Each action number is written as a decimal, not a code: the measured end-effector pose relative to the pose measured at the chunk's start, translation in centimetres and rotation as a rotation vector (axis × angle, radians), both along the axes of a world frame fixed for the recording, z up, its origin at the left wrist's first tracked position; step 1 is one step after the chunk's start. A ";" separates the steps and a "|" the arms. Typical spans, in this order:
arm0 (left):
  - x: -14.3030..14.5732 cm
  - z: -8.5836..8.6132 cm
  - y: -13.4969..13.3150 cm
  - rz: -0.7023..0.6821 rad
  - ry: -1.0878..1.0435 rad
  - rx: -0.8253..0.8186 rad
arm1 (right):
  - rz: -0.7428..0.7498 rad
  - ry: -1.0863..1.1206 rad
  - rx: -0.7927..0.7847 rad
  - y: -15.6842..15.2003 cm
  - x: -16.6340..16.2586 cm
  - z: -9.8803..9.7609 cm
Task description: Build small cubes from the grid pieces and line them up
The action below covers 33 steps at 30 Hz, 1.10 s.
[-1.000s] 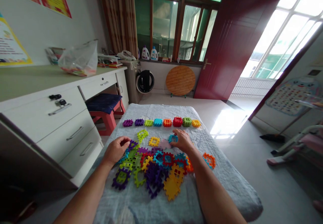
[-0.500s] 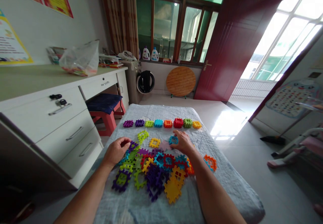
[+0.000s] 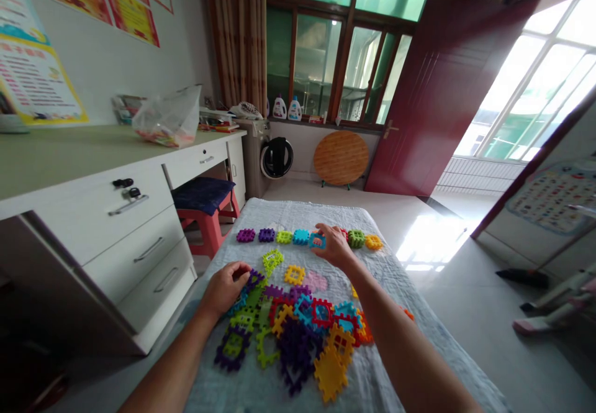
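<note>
My right hand (image 3: 334, 245) pinches a light blue openwork building block (image 3: 318, 241) over the far row, between the solid blue block (image 3: 301, 236) and a mostly hidden red one (image 3: 344, 234). It covers the orange block's place in that row. My left hand (image 3: 229, 287) rests at the left of the pile, fingers curled closed, tips against a purple block (image 3: 255, 278); whether they grip it I cannot tell. A lime-green piece (image 3: 272, 262) and a yellow square block (image 3: 295, 274) lie between pile and row.
A heap of interlocking blocks (image 3: 298, 344) covers the near part of the cloth-covered table (image 3: 316, 210). Purple, green and yellow blocks (image 3: 373, 242) stand in the far row. On the left are a white desk (image 3: 93, 226) and a red stool (image 3: 209, 230).
My right hand has carried the light blue block away from me, from beside the yellow square to the far row. My left hand keeps its place at the pile. The view has shifted slightly.
</note>
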<state>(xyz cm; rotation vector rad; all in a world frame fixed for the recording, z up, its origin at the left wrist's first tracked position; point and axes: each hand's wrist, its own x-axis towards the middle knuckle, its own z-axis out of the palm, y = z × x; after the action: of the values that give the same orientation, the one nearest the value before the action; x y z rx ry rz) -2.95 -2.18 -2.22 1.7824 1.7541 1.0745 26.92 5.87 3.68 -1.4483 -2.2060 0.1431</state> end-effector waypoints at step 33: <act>0.0 0.0 0.0 -0.009 0.023 0.021 | 0.133 0.062 -0.075 -1.0 2.7 1.0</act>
<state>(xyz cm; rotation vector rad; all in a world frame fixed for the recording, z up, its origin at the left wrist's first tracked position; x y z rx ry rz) -2.98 -2.20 -2.27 1.8206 1.7526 1.0759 29.62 4.87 4.66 -1.3172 -2.2675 0.3151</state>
